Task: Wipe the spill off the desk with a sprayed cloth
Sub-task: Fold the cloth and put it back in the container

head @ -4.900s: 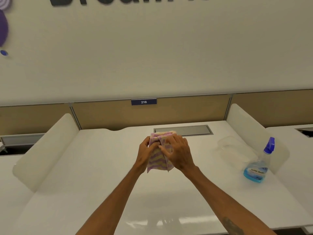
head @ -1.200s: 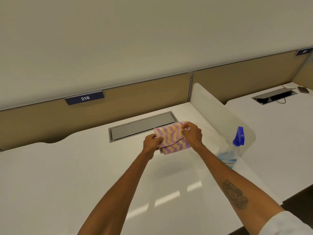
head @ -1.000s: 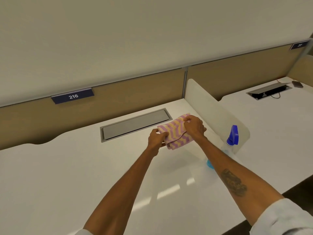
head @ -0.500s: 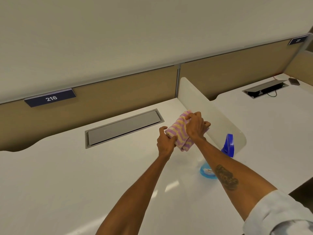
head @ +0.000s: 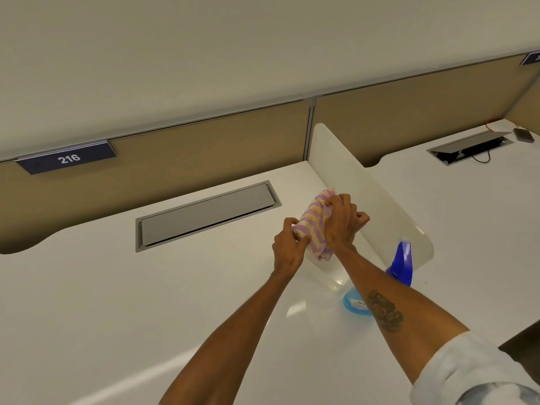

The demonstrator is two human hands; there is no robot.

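A pink-and-yellow striped cloth (head: 314, 226) is bunched between both hands, held above the white desk (head: 117, 302) close to the right divider. My left hand (head: 289, 247) pinches its lower left end. My right hand (head: 342, 220) grips its upper right part from above. A spray bottle (head: 400, 264) with a blue trigger head and blue liquid stands on the desk just right of my right forearm, which partly hides it. A faint wet sheen (head: 336, 280) shows on the desk below the cloth.
A grey cable hatch (head: 204, 214) is set into the desk to the left of the hands. A white rounded divider (head: 365, 197) separates this desk from the neighbouring one. A tan partition with a "216" sign (head: 68, 158) runs along the back.
The hands have carried the cloth to the right, toward the divider, and gathered it from a flat spread into a bunched roll. The view has swung right.
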